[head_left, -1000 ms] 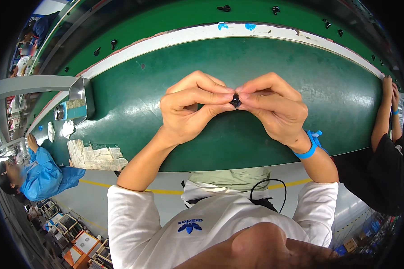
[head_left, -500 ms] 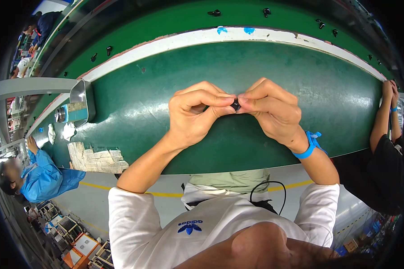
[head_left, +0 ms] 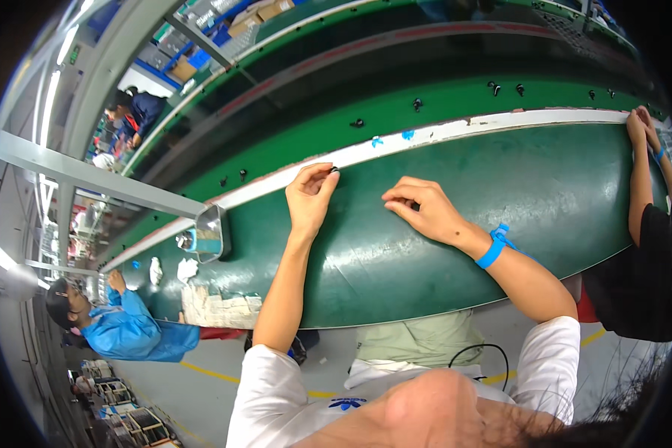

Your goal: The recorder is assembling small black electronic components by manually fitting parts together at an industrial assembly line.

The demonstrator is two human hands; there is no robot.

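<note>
A small black part is pinched between the thumb and fingers of my left hand, which is over the far side of the green worktop, close to its white border strip. To its right, apart from it, my right hand hovers above the worktop with curled fingers, thumb and forefinger tips close together. What the right hand holds, if anything, is hidden. A blue wrist strap is round my right wrist. Past the border, several small black parts lie spread along a green strip.
On the left stand a metal holder with a bottle, crumpled white tissue and a worn taped patch. A grey metal bar crosses above. A person in blue sits left; another person's arms are at right.
My hands have come apart. The left has moved away to the far left with the black part, while the right stays over the worktop. The whole view has shifted and tilted.
</note>
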